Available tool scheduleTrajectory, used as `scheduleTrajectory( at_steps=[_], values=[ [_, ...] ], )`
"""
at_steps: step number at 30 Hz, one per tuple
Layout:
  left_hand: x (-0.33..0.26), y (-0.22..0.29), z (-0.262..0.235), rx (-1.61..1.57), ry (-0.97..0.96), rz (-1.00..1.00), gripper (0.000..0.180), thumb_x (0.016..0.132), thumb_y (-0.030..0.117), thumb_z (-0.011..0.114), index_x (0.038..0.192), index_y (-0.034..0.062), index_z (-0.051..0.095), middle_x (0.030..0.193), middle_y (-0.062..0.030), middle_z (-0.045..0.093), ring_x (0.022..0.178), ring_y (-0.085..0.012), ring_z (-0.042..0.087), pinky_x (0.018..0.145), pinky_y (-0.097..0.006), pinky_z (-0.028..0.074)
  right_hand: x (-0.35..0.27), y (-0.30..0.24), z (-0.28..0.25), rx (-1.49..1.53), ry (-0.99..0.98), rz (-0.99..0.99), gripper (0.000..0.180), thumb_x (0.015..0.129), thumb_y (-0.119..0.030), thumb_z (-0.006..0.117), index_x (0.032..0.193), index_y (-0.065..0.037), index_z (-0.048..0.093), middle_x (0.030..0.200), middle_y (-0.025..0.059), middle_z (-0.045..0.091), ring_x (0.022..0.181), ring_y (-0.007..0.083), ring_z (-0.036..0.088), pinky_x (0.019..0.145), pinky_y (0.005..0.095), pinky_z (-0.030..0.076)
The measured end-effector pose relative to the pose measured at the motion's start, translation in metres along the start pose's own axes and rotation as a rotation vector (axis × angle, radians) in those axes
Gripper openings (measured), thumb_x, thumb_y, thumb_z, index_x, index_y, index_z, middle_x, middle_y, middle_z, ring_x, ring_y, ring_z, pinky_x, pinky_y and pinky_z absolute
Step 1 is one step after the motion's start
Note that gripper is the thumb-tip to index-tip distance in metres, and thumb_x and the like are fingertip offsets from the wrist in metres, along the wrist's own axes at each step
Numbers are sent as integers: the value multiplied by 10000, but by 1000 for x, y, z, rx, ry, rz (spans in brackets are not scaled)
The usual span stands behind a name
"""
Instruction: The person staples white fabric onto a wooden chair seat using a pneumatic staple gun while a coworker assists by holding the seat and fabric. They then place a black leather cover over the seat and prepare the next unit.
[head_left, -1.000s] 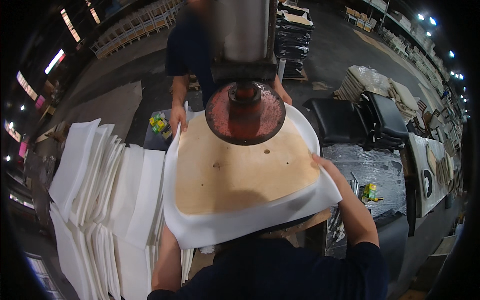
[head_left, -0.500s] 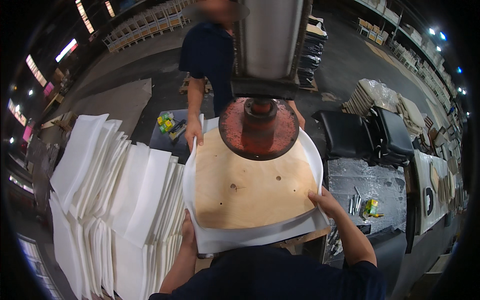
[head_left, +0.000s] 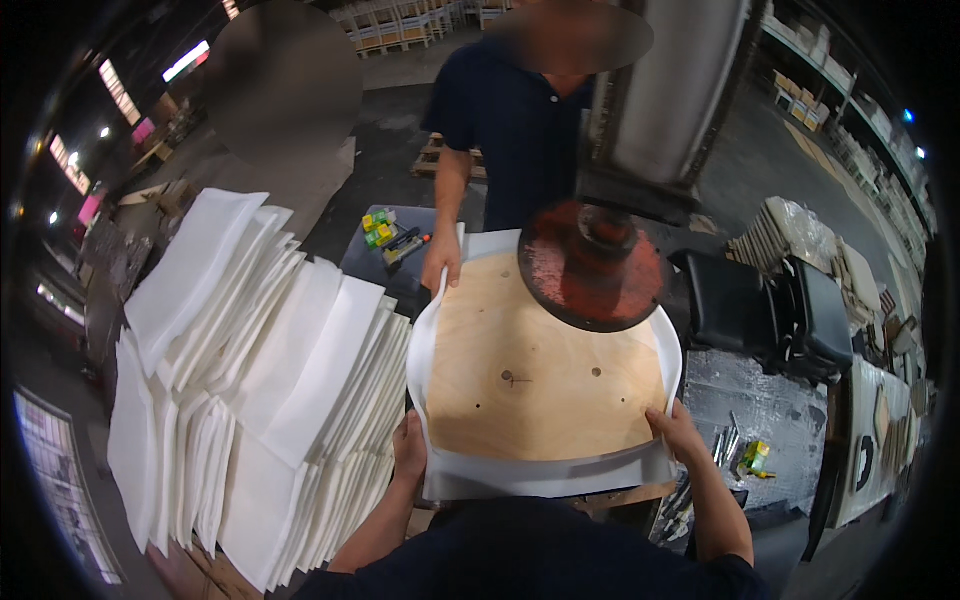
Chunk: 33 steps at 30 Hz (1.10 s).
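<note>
A pale plywood panel [head_left: 545, 400] with drilled holes lies on a white foam pad [head_left: 550, 480], whose edges curl up around it. My left hand [head_left: 409, 450] grips the foam's near left side, its fingers partly hidden. On the near right, my right hand [head_left: 682, 434] is closed on the panel and foam, thumb on top of the wood and other fingers out of sight. A round red press plate [head_left: 592, 270] hangs over the far right part of the panel. Across from me, a co-worker's hand [head_left: 440, 265] holds the foam's far left edge.
Stacked white foam sheets [head_left: 270, 390] stand on the left. Beyond them, a grey surface [head_left: 400, 265] carries small yellow-green boxes and tools. To the right are black padded seats [head_left: 735, 305] and a plastic-covered table [head_left: 790, 400] with metal bits and a yellow-green box [head_left: 755, 457].
My view has swung and tilted, so the panel, foam stacks and press plate appear farther right. Both my hands keep their grip. The co-worker's other hand is now hidden behind the press plate.
</note>
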<state>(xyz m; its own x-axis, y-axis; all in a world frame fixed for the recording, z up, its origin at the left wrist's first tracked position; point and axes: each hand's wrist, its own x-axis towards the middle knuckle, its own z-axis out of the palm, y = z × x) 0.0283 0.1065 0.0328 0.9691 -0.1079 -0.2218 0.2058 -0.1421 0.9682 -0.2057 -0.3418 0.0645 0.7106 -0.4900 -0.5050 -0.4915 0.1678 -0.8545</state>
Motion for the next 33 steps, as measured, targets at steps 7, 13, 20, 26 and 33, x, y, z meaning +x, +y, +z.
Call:
scheduleTrajectory(
  at_steps=[7,13,20,26,33],
  values=[
    [-1,-3,9,298,-29,196,604,1198,464,386,1249,-44,710,1146,-248,771,1059,-364,741,941,-452,542,8,0,-5,-406,110,-7,731,987,-442,778,1506,19,549,1402,275,696,1340,399,666,1128,441,501],
    [-1,5,18,532,-45,249,586,1201,426,392,1363,-53,686,1205,-304,756,1161,-479,714,1007,-503,527,-8,-15,-3,-642,158,56,821,997,-580,727,1454,65,504,1303,352,707,1254,503,684,1058,527,543],
    [-4,5,26,770,32,353,495,1193,344,410,1225,-60,694,1081,-353,742,1041,-532,719,883,-579,561,-14,-21,13,-879,174,102,824,1035,-615,636,1390,110,468,1121,353,754,1087,518,741,951,574,584],
    [9,23,11,1165,-151,461,307,1141,272,538,1073,8,677,903,-346,723,875,-498,745,746,-621,545,-16,-18,15,-905,196,132,818,1025,-663,615,1420,38,467,1206,349,733,1154,505,725,986,582,574],
    [3,30,-2,1248,-130,867,423,987,245,730,1371,72,695,1430,-280,633,1283,-464,619,1045,-573,501,-19,-10,16,-892,281,107,863,991,-726,640,1441,-9,473,1234,329,737,1174,489,723,994,570,570]
  ],
)
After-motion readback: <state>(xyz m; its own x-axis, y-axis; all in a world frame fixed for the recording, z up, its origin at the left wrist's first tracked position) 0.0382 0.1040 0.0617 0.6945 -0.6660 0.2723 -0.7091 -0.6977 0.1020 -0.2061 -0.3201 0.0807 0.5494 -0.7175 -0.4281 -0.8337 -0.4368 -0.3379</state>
